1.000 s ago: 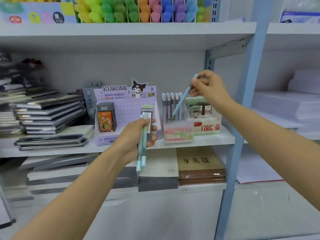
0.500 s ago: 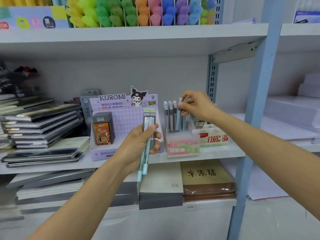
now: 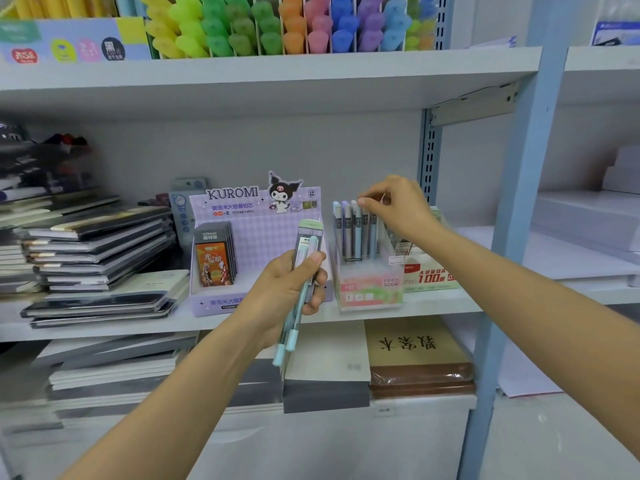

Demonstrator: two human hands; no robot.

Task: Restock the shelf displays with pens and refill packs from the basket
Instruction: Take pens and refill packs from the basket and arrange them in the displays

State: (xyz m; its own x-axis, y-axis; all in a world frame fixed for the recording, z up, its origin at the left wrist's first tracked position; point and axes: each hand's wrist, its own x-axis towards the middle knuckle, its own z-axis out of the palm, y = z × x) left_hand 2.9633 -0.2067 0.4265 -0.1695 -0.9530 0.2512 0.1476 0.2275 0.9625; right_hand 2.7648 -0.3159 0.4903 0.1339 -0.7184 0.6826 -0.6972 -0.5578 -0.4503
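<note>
- Pinching, with right hand [image 3: 398, 206] fingertips [image 3: 362, 202], the top of blue pen [image 3: 357, 237] directly beneath them.
- Seating it in display box [image 3: 370, 292], after lowering it from mid-air; one more pen restocked, release pending.
- Gripping, in left hand [image 3: 287, 289] below-left of the fingertips, spare pens [image 3: 292, 330] and refill pack [image 3: 310, 230], awaiting placement.

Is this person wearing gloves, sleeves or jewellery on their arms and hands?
No. The left hand and right hand are bare: no gloves, no visible rings. Both forearms are uncovered as far as the picture shows, with no sleeve, watch or bracelet.
</note>
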